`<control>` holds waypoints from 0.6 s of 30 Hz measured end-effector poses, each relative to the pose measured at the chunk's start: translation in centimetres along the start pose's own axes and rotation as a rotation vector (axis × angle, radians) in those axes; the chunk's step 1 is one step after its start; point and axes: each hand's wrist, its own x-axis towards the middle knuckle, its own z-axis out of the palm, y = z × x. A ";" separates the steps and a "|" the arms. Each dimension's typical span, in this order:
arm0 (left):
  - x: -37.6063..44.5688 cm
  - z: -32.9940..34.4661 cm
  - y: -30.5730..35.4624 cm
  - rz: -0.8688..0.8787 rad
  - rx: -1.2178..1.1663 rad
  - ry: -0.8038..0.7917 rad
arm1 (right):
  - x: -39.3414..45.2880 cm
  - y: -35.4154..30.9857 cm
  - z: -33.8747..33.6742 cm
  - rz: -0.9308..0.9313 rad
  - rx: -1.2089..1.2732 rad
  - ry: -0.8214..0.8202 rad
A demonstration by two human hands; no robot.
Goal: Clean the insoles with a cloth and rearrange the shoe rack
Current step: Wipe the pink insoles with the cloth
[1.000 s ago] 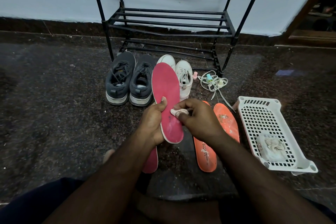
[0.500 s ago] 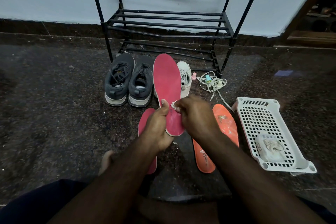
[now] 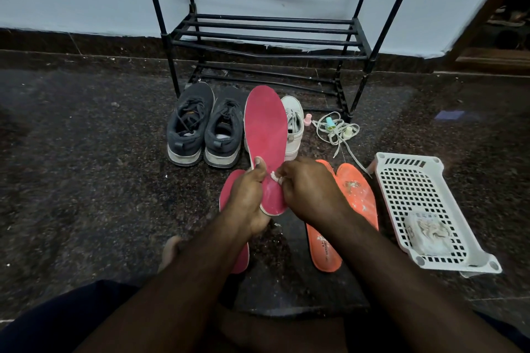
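The pink insole (image 3: 266,135) stands nearly upright in front of the person, heel end down, gripped near the heel by the left hand (image 3: 249,197) with the thumb laid across its face. Over the last second it has been raised and tipped more upright, so that it now hides most of the white shoes (image 3: 295,126) behind it. The right hand (image 3: 308,188) has slid from mid-sole down toward the heel, its fingers (image 3: 282,179) pinching a small wad of cloth (image 3: 274,177) against the surface. That suggests the wiping is working down this insole and is close to its end. The second pink insole (image 3: 229,189) lies on the floor under the left wrist, and two orange insoles (image 3: 357,195), visibly soiled, lie beside the right arm, so most of the cleaning appears to remain. Beyond them sit dark sneakers (image 3: 205,129), loose laces (image 3: 337,130) and a white basket (image 3: 410,180); the shoe rack (image 3: 269,34) holds nothing on the shelves in view.
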 end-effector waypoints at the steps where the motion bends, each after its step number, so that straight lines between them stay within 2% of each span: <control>1: 0.1 0.0 0.1 0.011 0.004 0.006 | 0.0 0.1 -0.1 0.003 0.001 -0.018; 7: -0.2 0.2 0.0 -0.016 0.012 -0.014 | 0.3 0.0 0.4 0.036 0.042 0.162; 13: 0.4 -0.1 0.3 -0.007 0.025 0.028 | 0.0 0.2 -0.1 -0.007 0.016 -0.048; 18: 0.2 0.0 -0.2 0.001 0.046 0.014 | 0.2 0.3 0.0 0.010 0.011 0.080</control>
